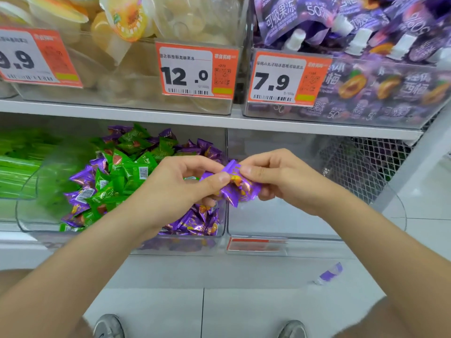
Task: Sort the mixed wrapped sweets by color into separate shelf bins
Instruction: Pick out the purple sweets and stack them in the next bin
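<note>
I hold a small bunch of purple sweets (238, 189) pinched between my left hand (180, 184) and my right hand (278, 176). They have glossy foil wrappers with a yellow-orange fruit print and crimped ends that stick out above and below. The bunch sits over the divide between two clear bins. The mixed bin (29, 220), left of the divide, holds green sweets (127, 172) and purple ones heaped together, with purple thickest at its front right corner. The right bin (280, 220) stands just beside it. One purple sweet (329, 275) lies on the floor tiles (244, 308) below, its wrapper too blurred to read.
</note>
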